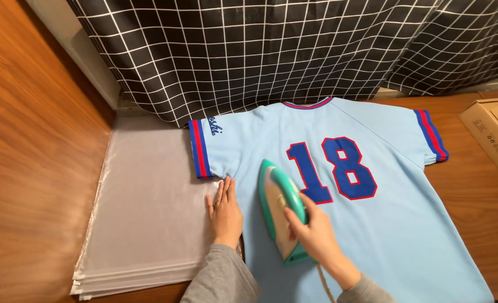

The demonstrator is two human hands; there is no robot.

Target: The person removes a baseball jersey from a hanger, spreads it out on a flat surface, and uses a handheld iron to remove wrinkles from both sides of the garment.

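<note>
Right now a light blue jersey [372, 224] lies spread flat, back side up, on a wooden counter [473, 202], with blue numerals edged in red across its upper middle and red-and-blue bands at both sleeve ends. On the jersey's left half stands a teal and cream iron [280, 210], soleplate down on the cloth, its nose pointing away from the person toward the left sleeve. The right hand [316, 233] is closed around the iron's teal handle, fingers wrapped over the top, and a thin cord runs from the iron's rear down past the wrist. The left hand [225, 210] is open and flat, palm down, fingers together, pressing on the left edge of the jersey just below the sleeve, partly on the stack of clear plastic sheets [142, 224] that lies beside the jersey. Both forearms wear grey sleeves. Behind the jersey hangs a black cloth with a white grid [260, 50], its lower edge touching the collar area. A cardboard box [493, 134] sits at the far right edge of the counter, apart from the right sleeve
</note>
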